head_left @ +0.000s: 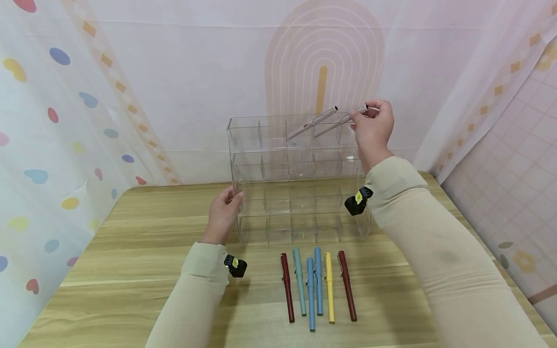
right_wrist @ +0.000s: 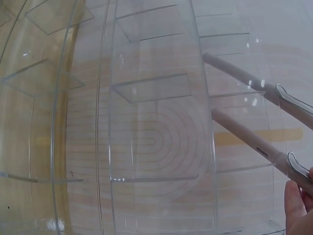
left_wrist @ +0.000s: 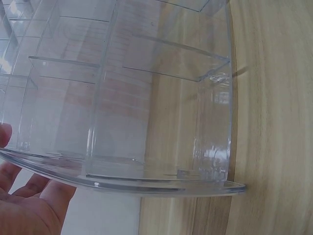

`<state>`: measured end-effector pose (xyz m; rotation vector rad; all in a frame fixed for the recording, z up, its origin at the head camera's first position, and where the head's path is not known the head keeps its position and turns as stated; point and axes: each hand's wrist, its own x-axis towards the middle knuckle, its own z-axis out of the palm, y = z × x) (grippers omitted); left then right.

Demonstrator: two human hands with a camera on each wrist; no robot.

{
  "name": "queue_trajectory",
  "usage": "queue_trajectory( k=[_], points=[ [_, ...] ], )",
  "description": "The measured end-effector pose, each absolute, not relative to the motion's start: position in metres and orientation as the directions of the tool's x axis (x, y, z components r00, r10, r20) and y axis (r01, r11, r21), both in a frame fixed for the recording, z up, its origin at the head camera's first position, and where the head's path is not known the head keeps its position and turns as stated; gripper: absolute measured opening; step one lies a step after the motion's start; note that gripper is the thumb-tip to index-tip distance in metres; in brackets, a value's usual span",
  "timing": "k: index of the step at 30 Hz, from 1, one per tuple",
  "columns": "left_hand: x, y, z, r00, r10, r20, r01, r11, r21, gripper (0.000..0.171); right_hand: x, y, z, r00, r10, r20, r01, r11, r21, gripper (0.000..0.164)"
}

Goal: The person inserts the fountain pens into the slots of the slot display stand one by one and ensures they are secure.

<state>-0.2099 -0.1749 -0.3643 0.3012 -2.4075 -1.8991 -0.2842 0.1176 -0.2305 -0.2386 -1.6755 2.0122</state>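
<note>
A clear acrylic rack (head_left: 261, 153) with tiers of divided compartments stands upright on the table. My left hand (head_left: 223, 212) grips the rack's left side wall (left_wrist: 161, 188), thumb on one face and fingers on the other. At the top right, my right hand (head_left: 376, 126) pinches the upper end of a pale pink pen (head_left: 331, 127). Its lower end sits in the top tier, and the pen leans to the right. Beside it, a second pale pink pen (head_left: 310, 125) leans the same way in the neighbouring top compartment. Both silver clips show in the right wrist view.
In front of the rack lie two dark red pens (head_left: 287, 287) (head_left: 347, 285), a teal pen (head_left: 300, 282), two blue pens (head_left: 311, 295) (head_left: 319, 282) and a yellow pen (head_left: 329, 287). A patterned curtain (head_left: 196, 72) hangs behind the wooden table (head_left: 130, 251).
</note>
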Motion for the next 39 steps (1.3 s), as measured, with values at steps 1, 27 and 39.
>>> queue_trajectory(
  k=[1,27,39],
  points=[
    [-0.210,-0.175,-0.364,-0.979,-0.189,-0.071,-0.113,0.222,0.968,0.040,-0.284,0.118,-0.231,-0.856,0.482,0.188,-0.271,-0.109,-0.956,0.028],
    [-0.211,-0.171,-0.365,-0.982,-0.176,-0.069,-0.109,0.229,0.967,0.039,-0.262,0.146,-0.233,-0.857,0.449,0.252,-0.296,-0.029,-0.955,0.044],
    [-0.210,-0.171,-0.365,-0.981,-0.183,-0.064,-0.108,0.241,0.964,0.039,-0.236,0.162,-0.256,-0.879,0.389,0.278,-0.280,0.052,-0.959,0.042]
  ],
)
